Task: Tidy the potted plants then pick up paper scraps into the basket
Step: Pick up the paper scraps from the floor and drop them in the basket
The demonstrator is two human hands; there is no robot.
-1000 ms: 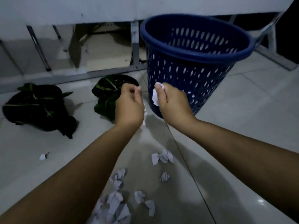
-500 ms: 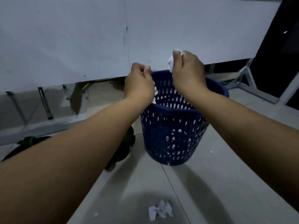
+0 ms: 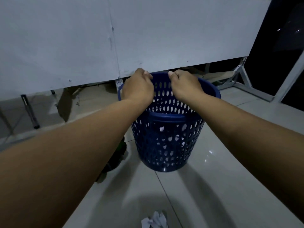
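Note:
The blue perforated basket point(image 3: 166, 153) stands on the tiled floor in front of me. My left hand point(image 3: 138, 88) and my right hand point(image 3: 185, 86) hover side by side over its open top, backs toward me, fingers pointing down and loosely spread, with no paper visible in either. White paper scraps point(image 3: 161, 128) show through the holes inside the basket. A small heap of crumpled paper scraps point(image 3: 155, 221) lies on the floor at the bottom edge. A dark green potted plant point(image 3: 117, 155) is mostly hidden under my left forearm, just left of the basket.
A large grey panel point(image 3: 82, 38) on metal legs runs along the back, right behind the basket. A white metal frame point(image 3: 243, 79) stands at the back right. The glossy tiled floor point(image 3: 230, 178) spreads to the right.
Both hands have dropped from above the rim to the basket's mouth. The paper seen in my fingers before is gone from them, and white scraps now show inside the basket.

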